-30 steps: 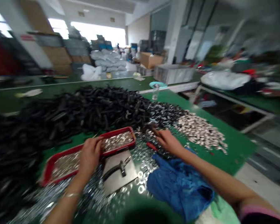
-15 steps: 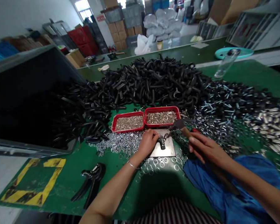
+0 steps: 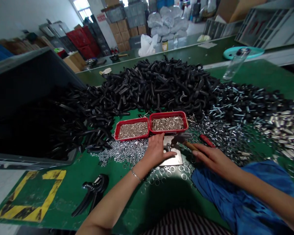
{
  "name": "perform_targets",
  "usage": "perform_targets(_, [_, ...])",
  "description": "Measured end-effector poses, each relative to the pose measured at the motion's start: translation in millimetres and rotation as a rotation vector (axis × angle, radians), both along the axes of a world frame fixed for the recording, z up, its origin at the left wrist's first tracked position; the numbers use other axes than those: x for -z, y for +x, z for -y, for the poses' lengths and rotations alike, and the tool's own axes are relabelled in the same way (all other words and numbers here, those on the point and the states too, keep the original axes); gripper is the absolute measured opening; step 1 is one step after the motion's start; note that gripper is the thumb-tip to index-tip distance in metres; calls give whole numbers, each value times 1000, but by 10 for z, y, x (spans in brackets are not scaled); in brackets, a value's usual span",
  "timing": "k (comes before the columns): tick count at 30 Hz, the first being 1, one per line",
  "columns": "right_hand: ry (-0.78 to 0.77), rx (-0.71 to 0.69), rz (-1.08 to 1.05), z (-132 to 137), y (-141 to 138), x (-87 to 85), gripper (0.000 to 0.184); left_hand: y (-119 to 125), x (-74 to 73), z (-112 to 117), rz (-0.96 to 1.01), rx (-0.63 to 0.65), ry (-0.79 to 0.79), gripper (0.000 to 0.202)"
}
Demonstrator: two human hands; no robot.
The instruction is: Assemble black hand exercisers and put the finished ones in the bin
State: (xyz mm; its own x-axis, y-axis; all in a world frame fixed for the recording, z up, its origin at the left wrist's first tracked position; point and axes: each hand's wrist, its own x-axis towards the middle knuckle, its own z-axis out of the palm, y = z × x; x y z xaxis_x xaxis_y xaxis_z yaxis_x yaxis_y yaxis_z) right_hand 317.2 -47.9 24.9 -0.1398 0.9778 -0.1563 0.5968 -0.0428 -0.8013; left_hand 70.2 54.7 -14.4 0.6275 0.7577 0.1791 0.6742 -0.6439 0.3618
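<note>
Brown-handled hammer (image 3: 189, 145) now further left

Blurred hammer head (image 3: 177, 139), black part (image 3: 167, 148) perhaps partly hidden, blue cloth (image 3: 235, 200) cropped

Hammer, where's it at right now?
Head view, slightly right of centre: the hammer is in the right hand, its head by the metal plate's far right corner, just below the right-hand red tray.
</note>
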Motion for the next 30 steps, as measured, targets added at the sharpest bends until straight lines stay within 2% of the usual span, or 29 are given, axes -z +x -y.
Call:
perform_targets(2, [111, -18, 60, -7, -54, -91, 43, -47, 17, 73, 55, -21, -101, 105])
perform_targets(4, [160, -30, 100, -36, -114, -91, 44, -68, 46, 126, 83, -8, -176, 108])
perform_targets(6, [129, -51, 147, -91, -138, 11, 41, -72, 79, 141, 95, 0, -216, 109])
perform_targets(10, [-54, -49, 137, -197, -29, 294, 43, -111, 104, 116, 109, 30, -258, 106])
perform_targets(11, [-20, -24, 156, -207, 6, 333, 44, -131, 94, 124, 128, 38, -267, 103])
perform_targets(13, [174, 42, 254, -208, 34, 345, 43, -163, 52, 188, 203, 6, -294, 93])
perform_targets(15, [368, 83, 300, -202, -32, 288, 41, -160, -6, 317, 340, -120, -317, 81])
perform_targets(16, [393, 89, 256, -205, -105, 248, 40, -141, -31, 398, 421, -200, -316, 76])
perform_targets(18, [261, 85, 17, -230, -313, 180, 37, -81, -60, 563, 550, -307, -275, 75])
perform_targets(20, [33, 92, -335, -279, -548, 156, 39, -30, -63, 682, 573, -289, -213, 81])
perform_targets(22, [-97, 150, -626, -338, -733, 189, 41, -36, -72, 697, 529, -214, -178, 89])
perform_targets(24, [-70, 214, -738, -391, -825, 262, 40, -119, -124, 564, 505, -175, -164, 87])
perform_targets(26, [-12, 252, -717, -432, -841, 344, 39, -246, -228, 265, 509, -191, -115, 70])
perform_targets(28, [-16, 273, -694, -457, -830, 409, 43, -343, -360, -179, 466, -210, -12, 45])
perform_targets(30, [-66, 271, -710, -469, -827, 448, 47, -342, -478, -707, 320, -164, 102, 36])
